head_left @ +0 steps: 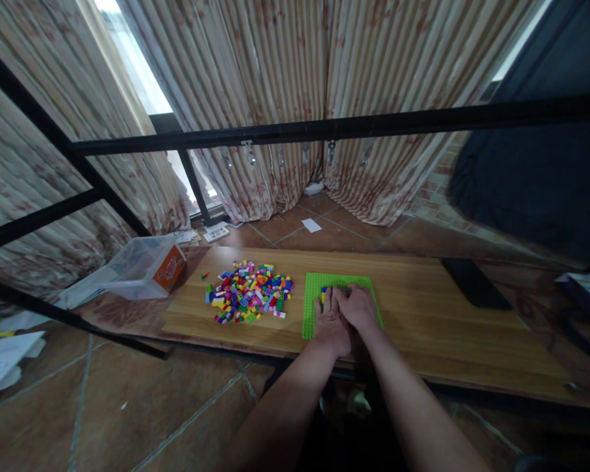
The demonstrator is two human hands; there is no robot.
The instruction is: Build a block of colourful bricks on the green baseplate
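A green studded baseplate (312, 321) lies on the wooden board in front of me. My left hand (330, 322) rests on it with fingers stretched forward and the thumb apart. Beside its fingers a small blue and yellow brick piece (323, 295) shows on the plate. My right hand (360, 307) is bent over the plate's middle, its curled fingers meeting the left fingertips. Whatever lies under those fingers is hidden. To the left is a loose pile of colourful toy bricks (250, 292).
A clear plastic box (145, 269) with an orange label stands left of the wooden board (423, 308). On the board's right lies a dark flat rectangular object (474, 283). Black metal rails (275, 134) cross in front of the curtains. A white paper (311, 225) lies on the tiled floor.
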